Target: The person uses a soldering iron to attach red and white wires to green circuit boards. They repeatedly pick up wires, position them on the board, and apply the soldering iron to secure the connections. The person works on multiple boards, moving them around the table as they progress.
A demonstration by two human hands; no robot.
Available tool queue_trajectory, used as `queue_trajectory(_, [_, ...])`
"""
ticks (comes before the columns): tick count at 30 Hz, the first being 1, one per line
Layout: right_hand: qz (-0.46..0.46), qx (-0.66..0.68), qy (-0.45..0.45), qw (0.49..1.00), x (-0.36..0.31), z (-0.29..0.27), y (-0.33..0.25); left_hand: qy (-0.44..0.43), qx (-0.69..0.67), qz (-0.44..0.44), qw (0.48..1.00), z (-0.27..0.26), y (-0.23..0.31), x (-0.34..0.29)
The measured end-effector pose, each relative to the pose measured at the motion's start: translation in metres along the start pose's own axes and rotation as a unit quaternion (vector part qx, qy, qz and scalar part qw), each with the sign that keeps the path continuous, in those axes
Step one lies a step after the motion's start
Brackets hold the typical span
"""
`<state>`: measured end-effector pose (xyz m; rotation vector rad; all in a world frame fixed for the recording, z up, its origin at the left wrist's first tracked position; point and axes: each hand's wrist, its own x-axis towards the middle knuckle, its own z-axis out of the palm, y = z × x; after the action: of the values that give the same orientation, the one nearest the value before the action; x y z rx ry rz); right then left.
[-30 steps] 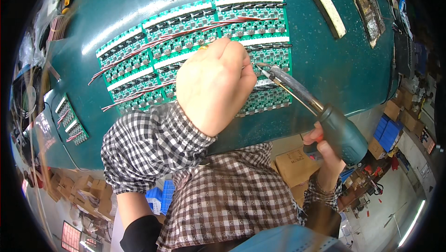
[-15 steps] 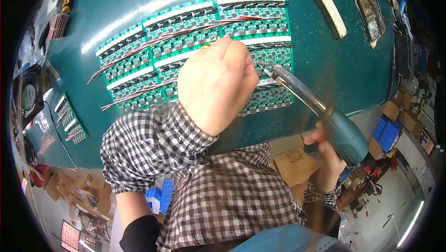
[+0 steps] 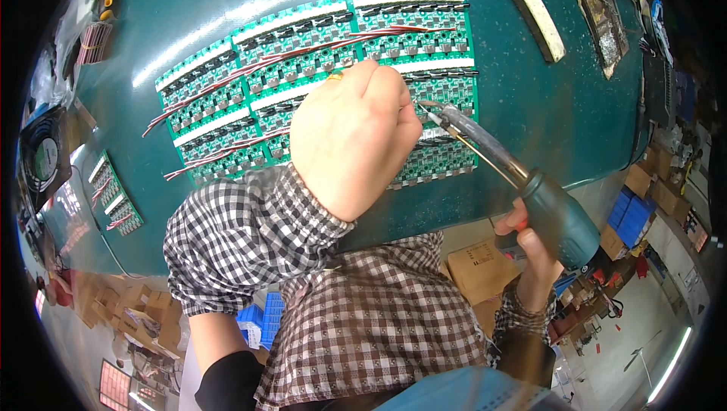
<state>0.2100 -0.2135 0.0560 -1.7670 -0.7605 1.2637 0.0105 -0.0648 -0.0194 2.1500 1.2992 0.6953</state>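
My left hand (image 3: 350,137) is closed in a pinch over a block of green circuit boards (image 3: 447,97), hiding part of them. What its fingertips hold is out of sight beneath the hand. My right hand (image 3: 536,250) is wrapped round the green handle of a soldering gun (image 3: 559,214). The gun's metal tip and thin feed tube point up and left, ending close beside my left fingertips, over the boards. Thin red, white and black wires (image 3: 254,68) lie in bundles across the rows of boards.
Left of the block lies a small separate board (image 3: 113,193) on the green tabletop (image 3: 545,116). A fan (image 3: 45,152) stands at the far left edge. A pale curved strip (image 3: 530,10) and a stained block-shaped stand (image 3: 603,26) are at the back right. Cardboard boxes (image 3: 485,269) sit below the table.
The soldering gun has shifted very slightly to the left in my right hand. My left hand and the boards have stayed in place.
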Motion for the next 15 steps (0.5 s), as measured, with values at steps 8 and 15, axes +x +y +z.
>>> queue_trajectory(8, [-0.012, -0.014, -0.019, 1.0, 0.0032, -0.0027, 0.0007, -0.018, -0.013, -0.017, 1.0, -0.0036, 0.002, 0.0021])
queue_trajectory(15, [-0.002, -0.026, -0.015, 1.0, -0.0001, -0.0054, 0.0054, -0.017, -0.011, -0.011, 1.0, -0.0019, 0.0007, 0.0024])
